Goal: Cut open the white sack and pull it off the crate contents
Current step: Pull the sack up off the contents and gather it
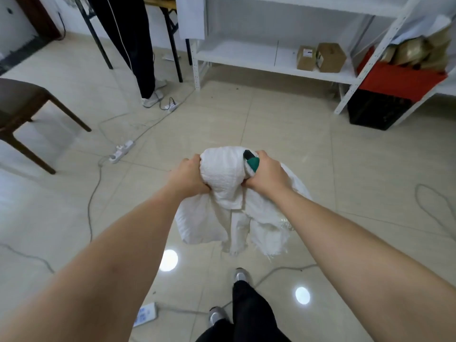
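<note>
White woven plastic sack (222,183), crumpled and bunched, hangs in the air between the person's two outstretched arms above the glossy beige tiled floor (296,149). Its upper part is rolled into a thick wad, while the loose lower part droops down with frayed, torn edges. The left hand (191,176) has its fingers curled tightly into the left side of the wad. The right hand (265,172) is closed on the right side of the wad and also holds a green-handled cutting tool with a black tip (251,161), pressed against the fabric; whether a blade is exposed cannot be told.

Further off stands a white metal shelving unit (271,62) carrying two small brown cardboard boxes (320,56); their labels are too small to read. To the right, a red and black plastic crate (389,92) sits low in the shelving, filled with tan packages (417,49). White power strips (122,150) and grey cables lie on the floor near a dark wooden chair (27,114). Another person's dark trouser legs (133,40) stand at the upper left.
</note>
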